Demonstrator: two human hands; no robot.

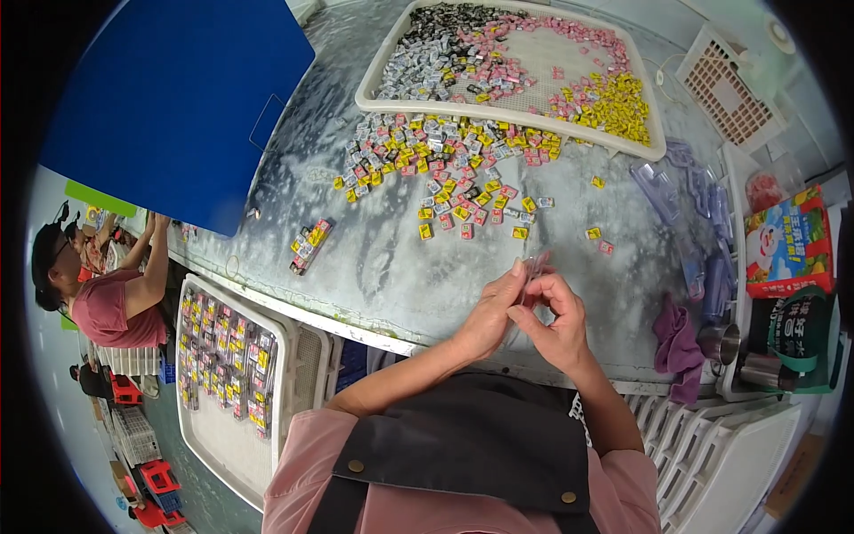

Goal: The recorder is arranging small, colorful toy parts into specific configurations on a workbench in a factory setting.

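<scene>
In front of my body, over the near edge of the table (391,294), both hands come together around a small clear plastic piece (538,264); its exact kind is hard to make out. My left hand (494,311) is closed, pinching it between thumb and fingers. Curled around it from the other side is my right hand (556,325), thumb and fingers bent in. Beyond them lies a loose heap of small pink, yellow, grey and black wrapped pieces (463,169). To the left, a filled clear pack (311,245) of such pieces rests alone on the table.
A large white tray (511,111) of sorted pieces stands at the back. Clear plastic cases (685,205), a purple cloth (678,343) and a metal cup (719,342) sit at right. A blue panel (187,98) blocks the left. Below it, another tray (213,436) holds filled packs; a co-worker (116,294) is beyond.
</scene>
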